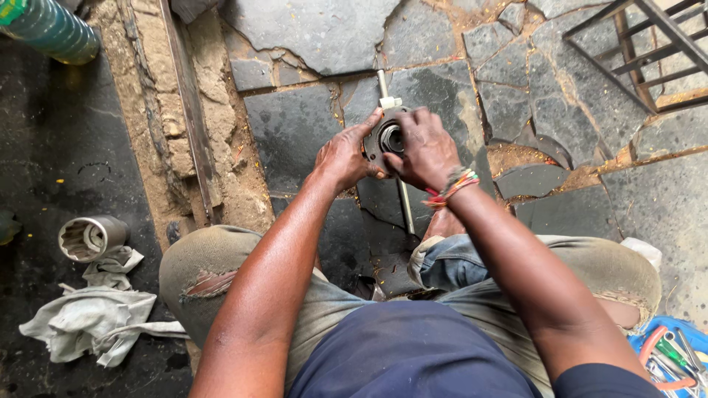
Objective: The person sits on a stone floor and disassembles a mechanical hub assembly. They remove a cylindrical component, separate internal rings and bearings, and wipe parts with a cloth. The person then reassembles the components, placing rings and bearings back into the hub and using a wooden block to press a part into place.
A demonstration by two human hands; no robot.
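Crouching over cracked stone paving (310,33), the person held a dark round metal housing (383,136) between both hands, seen from the head camera, the only view there was. The left hand (343,158) gripped the part from its side, thumb stretched up over the rim and the remaining fingers curled underneath, out of sight. The right hand (426,147) lay over the opposite side, its fingers (413,121) bent together and pressed onto the housing beside the bright ring at its centre. A pale rod (404,203) ran under the fingers, showing above them with a small block on it and again below the wrists, down toward the knees.

By my reckoning the step was seating or working that centre ring in its bore; whatever followed would call for steady, even pressure from both sides, so the ring kept square.

The housing looked greasy and black, the ring inside it shiny and clean-edged.

Well away from the left fingers lay a steel sleeve (92,237) beside a crumpled grey rag (92,317); past the right elbow sat a blue tray of hand tools (671,354).
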